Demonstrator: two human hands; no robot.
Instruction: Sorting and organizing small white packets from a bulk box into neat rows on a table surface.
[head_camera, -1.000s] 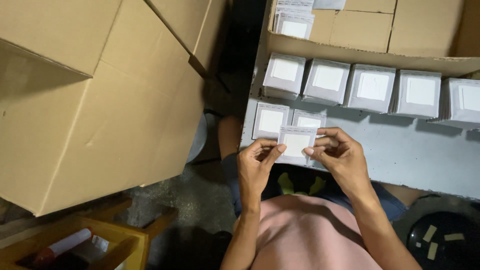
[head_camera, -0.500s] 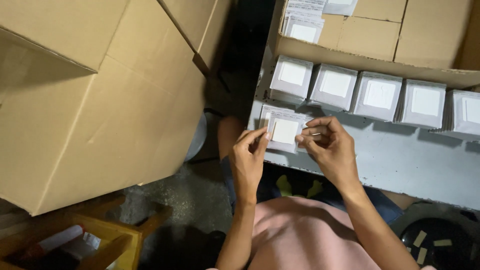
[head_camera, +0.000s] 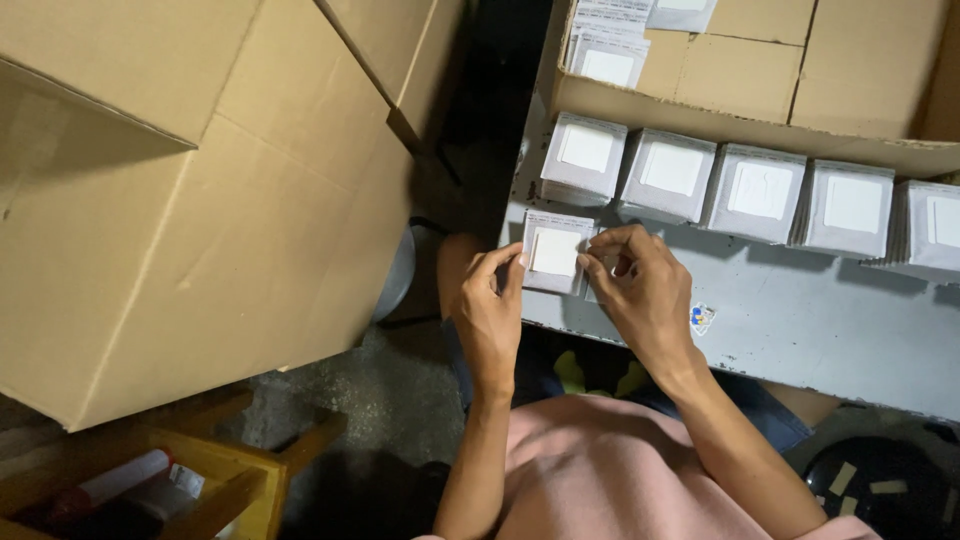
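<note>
**Sachet lowered onto the near stack**

We have brought the small square white paper sachet (head_camera: 553, 253) down from mid-air onto the grey tabletop (head_camera: 800, 330). Our left hand (head_camera: 490, 310) pinches its left edge, our right hand (head_camera: 640, 290) its right edge; both wrists are bent forward, fingers curled.

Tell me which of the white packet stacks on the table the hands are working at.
The small stack at the table's near left edge, alone in front of the back row; left hand and right hand both touch it.
</note>
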